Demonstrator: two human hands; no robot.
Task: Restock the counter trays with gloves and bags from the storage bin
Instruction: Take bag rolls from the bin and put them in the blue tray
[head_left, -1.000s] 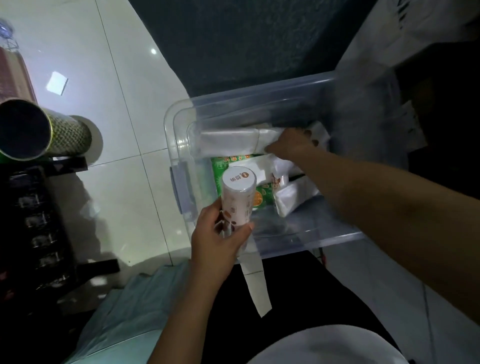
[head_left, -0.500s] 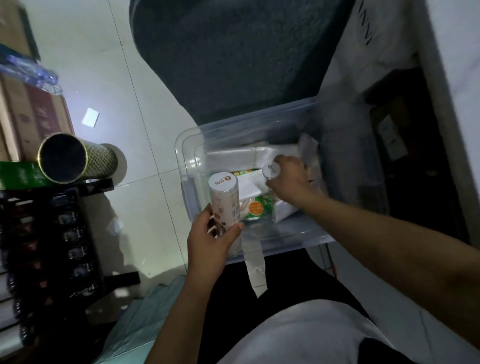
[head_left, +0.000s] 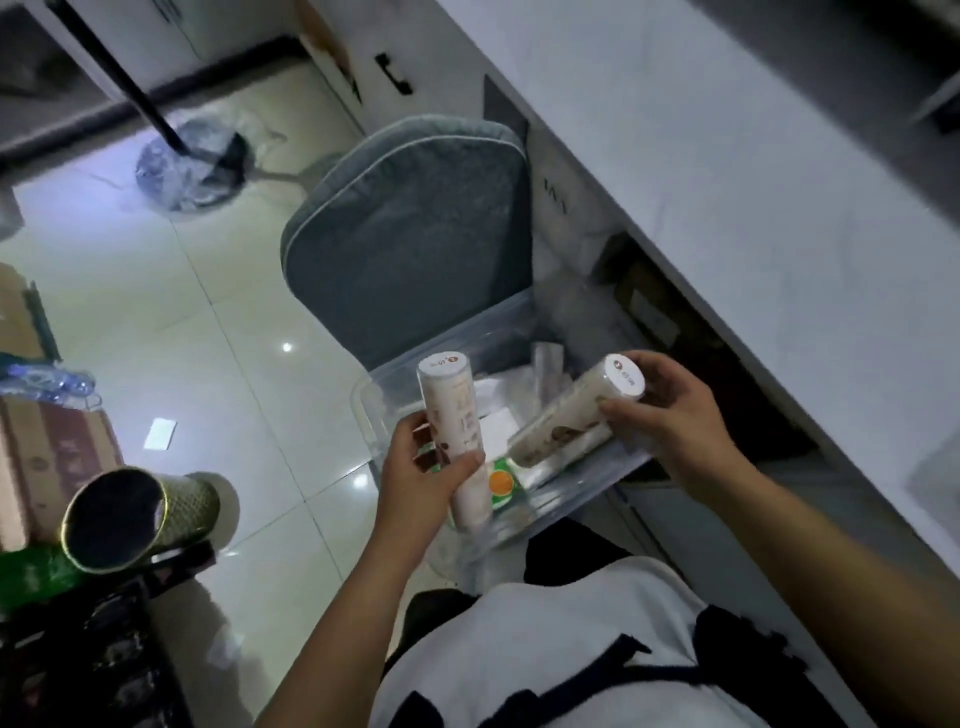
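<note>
A clear plastic storage bin (head_left: 363, 410) stands on the floor below me. My left hand (head_left: 421, 467) grips an upright white cylindrical tube (head_left: 452, 410) over the bin's near left corner. My right hand (head_left: 670, 410) holds a second white tube (head_left: 571, 415), tilted with its capped end up to the right, above the bin. Inside the bin lie white packets (head_left: 498, 421) and a green pack with an orange spot (head_left: 501, 483).
A grey cushioned chair (head_left: 410, 234) stands just beyond the bin. The white counter (head_left: 727, 156) runs along the right. At left are a gold mesh canister (head_left: 135, 514), cardboard boxes (head_left: 47, 457) and a dark rack. A fan base (head_left: 192, 161) sits on the tiled floor.
My right hand has lifted a second white tube out of the bin. The left hand keeps its tube. The view has tilted up, showing the chair and counter.
</note>
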